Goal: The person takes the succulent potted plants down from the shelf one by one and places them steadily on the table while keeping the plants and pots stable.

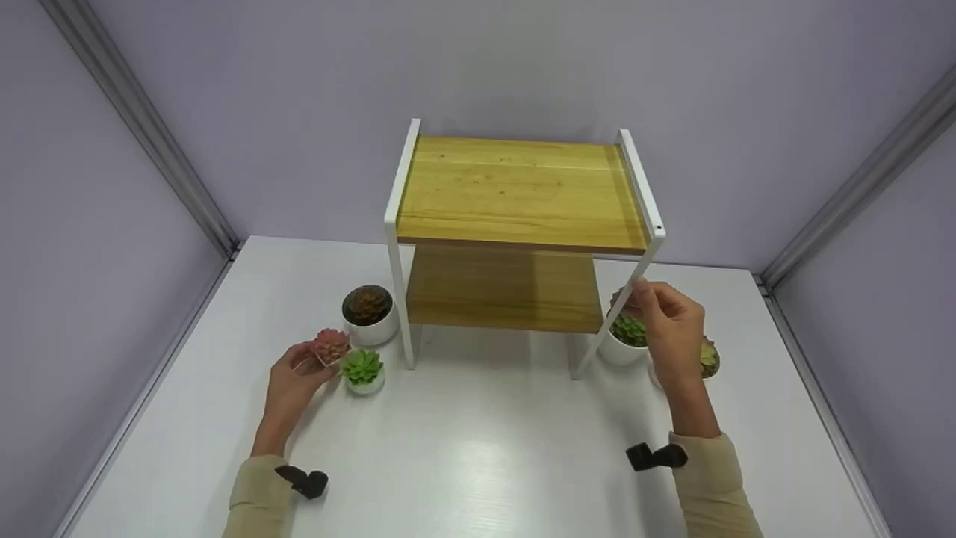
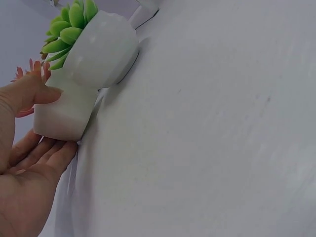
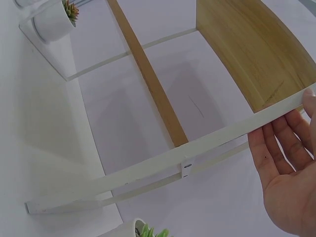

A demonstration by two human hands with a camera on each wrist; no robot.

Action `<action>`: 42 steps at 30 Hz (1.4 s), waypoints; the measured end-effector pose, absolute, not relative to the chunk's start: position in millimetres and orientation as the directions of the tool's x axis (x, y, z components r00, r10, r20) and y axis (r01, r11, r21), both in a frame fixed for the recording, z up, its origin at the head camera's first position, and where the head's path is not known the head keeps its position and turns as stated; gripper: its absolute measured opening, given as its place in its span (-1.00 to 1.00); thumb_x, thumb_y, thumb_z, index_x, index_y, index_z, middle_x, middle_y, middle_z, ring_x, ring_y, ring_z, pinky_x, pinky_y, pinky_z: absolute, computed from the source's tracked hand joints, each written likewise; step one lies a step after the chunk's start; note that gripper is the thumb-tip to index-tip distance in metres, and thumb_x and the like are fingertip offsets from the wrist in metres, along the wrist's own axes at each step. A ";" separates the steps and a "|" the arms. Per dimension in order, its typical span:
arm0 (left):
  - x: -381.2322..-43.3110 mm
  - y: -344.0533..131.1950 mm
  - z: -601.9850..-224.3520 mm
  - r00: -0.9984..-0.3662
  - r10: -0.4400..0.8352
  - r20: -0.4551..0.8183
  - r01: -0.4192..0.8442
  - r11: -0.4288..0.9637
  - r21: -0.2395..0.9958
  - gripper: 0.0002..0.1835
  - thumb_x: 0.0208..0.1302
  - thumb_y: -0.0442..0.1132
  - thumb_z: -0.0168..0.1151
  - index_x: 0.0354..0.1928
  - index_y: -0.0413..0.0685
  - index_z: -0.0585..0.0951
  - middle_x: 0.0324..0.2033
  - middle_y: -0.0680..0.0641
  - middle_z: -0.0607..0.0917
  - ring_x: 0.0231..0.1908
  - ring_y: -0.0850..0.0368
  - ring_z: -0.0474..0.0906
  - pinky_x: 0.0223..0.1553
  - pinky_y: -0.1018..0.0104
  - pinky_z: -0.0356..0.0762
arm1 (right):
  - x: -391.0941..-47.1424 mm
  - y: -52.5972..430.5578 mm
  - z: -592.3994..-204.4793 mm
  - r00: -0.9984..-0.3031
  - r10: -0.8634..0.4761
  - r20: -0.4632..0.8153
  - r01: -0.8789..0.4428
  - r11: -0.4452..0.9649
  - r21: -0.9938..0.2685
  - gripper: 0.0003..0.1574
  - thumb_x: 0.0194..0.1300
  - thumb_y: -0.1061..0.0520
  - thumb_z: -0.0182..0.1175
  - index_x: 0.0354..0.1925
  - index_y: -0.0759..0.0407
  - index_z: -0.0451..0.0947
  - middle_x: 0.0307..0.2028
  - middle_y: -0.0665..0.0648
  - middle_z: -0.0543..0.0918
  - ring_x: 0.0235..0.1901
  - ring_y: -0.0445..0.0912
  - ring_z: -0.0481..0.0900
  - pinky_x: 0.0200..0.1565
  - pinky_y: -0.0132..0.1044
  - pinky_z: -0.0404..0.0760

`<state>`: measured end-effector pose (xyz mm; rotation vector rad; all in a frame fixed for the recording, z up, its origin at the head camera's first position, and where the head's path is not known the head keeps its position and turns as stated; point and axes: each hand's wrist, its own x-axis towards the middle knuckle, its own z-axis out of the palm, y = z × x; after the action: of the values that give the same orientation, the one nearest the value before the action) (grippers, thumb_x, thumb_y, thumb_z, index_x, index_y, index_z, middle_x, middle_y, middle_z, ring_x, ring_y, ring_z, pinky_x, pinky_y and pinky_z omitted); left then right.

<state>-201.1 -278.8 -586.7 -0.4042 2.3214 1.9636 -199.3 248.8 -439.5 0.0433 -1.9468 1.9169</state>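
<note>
My left hand (image 1: 293, 385) holds a small white pot with a pink succulent (image 1: 331, 346), thumb on its side and fingertips at its base. Close beside it is a green succulent in a white pot (image 1: 364, 370), and behind that a brown succulent in a white pot (image 1: 370, 314). A two-tier wooden shelf (image 1: 515, 190) with a white frame stands at the back. At its front right upright (image 3: 217, 143), my right hand (image 1: 672, 332) pinches the white bar between thumb and fingers. That hand partly hides the plants behind it.
Right of the shelf are a potted green succulent (image 1: 629, 331), a pinkish one mostly behind my hand, and a yellow-green plant (image 1: 709, 359). The white table (image 1: 478, 448) is bounded by pale walls at the back and both sides.
</note>
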 end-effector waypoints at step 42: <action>-192.8 -284.2 -580.6 -0.981 -0.152 -0.124 -0.164 0.293 0.942 -0.24 0.51 -0.35 0.13 0.65 -0.07 0.10 0.57 -0.28 0.24 0.58 -0.22 0.21 0.56 -0.07 0.35 | -206.4 247.3 -443.1 -0.911 0.268 0.312 -0.309 0.056 -0.950 -0.61 0.55 0.08 0.24 -0.17 0.45 0.71 -0.25 0.24 0.84 -0.23 -0.09 0.84 -0.07 -0.29 0.82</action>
<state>-192.8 -284.2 -580.6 -0.3085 2.5181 1.8358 -206.4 247.3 -443.1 0.0406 -1.9343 1.9100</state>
